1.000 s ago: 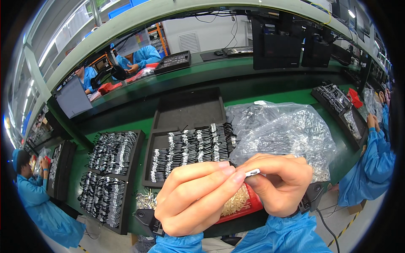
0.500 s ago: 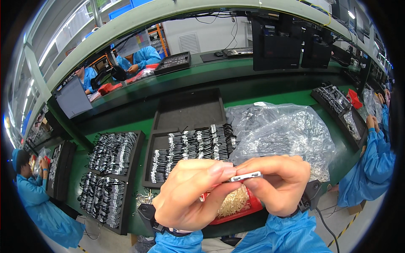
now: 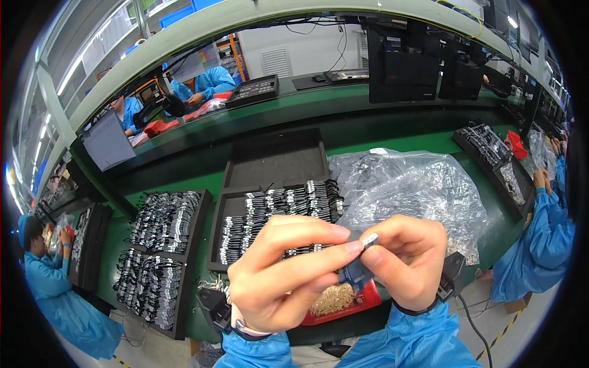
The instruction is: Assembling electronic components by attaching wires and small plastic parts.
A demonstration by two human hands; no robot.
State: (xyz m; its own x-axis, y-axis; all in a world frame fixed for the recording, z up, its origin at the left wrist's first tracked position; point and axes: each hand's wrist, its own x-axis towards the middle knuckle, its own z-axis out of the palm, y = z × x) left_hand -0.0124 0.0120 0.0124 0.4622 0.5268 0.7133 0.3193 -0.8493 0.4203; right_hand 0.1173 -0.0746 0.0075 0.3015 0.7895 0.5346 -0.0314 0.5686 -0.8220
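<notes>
A small silver, flat-edged part (image 3: 369, 240) is pinched between the fingertips of both hands above the front of the bench. My right hand (image 3: 410, 260) is closed, its thumb and index finger gripping the part. My left hand (image 3: 288, 270) reaches in from the other side, thumb and fingertips closed at the part's left end. A dark blue, partly see-through piece (image 3: 352, 274) hangs just below the fingertips; its kind is unclear. Beneath the hands stands a red tray (image 3: 375, 298) with many tiny beige pieces (image 3: 334, 300), partly hidden by my hands.
A black foam tray (image 3: 216, 245) with rows of silver parts on black cords lies ahead. Another such tray (image 3: 191, 257) is at the left. A clear plastic bag (image 3: 408, 190) of silver parts lies right of centre. Co-workers in blue (image 3: 531, 242) sit at both sides.
The silver part has turned from lying nearly level to a steeper tilt and risen slightly. My left fingers have spread somewhat, and the dark blue piece now shows below them.
</notes>
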